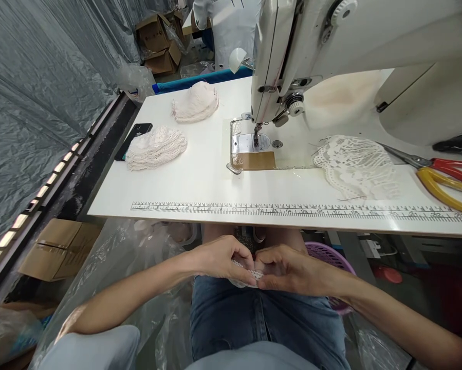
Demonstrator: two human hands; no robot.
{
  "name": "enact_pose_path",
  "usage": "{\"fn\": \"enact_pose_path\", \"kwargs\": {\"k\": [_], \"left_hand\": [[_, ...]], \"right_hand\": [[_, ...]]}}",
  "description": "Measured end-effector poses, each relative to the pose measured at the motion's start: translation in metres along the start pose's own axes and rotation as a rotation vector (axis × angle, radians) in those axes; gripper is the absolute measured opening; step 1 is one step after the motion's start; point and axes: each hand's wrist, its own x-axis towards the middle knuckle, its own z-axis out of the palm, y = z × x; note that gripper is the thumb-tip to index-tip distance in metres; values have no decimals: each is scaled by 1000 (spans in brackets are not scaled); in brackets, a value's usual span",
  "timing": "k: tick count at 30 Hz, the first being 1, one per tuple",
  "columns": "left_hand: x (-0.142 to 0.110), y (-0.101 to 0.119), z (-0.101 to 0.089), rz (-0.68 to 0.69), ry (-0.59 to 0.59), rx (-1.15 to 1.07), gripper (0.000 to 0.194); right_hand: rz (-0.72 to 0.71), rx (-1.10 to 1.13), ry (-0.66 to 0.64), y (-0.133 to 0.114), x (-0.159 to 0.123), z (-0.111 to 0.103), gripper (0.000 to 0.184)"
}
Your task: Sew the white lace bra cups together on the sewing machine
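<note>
Over my lap, just in front of the table edge, both hands pinch a small piece of white lace [257,274]. My left hand [226,261] has its thumb and fingers closed on the lace's left part. Close beside it, my right hand [287,268] grips the right part, and the fingertips of both hands nearly meet. Much of the lace is hidden by the fingers. Beyond them stands a white sewing machine [277,67], its presser foot [256,137] over the needle plate. White lace pieces [356,167] lie on the table right of the needle.
On the white table [200,180] lie two stacks of pale lace, one nearer [156,148] and one farther [196,103], beside a dark phone [132,140]. Scissors [441,172] with red and yellow handles rest at right. A purple basket [331,257] stands below. Behind, a person [234,31] sits near cardboard boxes [155,41].
</note>
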Motion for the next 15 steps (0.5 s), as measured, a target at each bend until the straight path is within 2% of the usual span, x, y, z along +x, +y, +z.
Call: {"fn": "enact_pose_path", "kwargs": {"k": [7, 10, 13, 15], "left_hand": [[-17, 6, -11, -73, 76, -81, 19], [-31, 9, -17, -99, 96, -26, 16], [-44, 24, -24, -54, 78, 95, 17], [-48, 44, -32, 27, 53, 177, 17]], "right_hand": [[-14, 125, -43, 8, -2, -6, 24], [-49, 92, -26, 8, -1, -5, 25], [-56, -30, 21, -12, -8, -17, 21], [-46, -165, 88, -34, -17, -36, 17]]}}
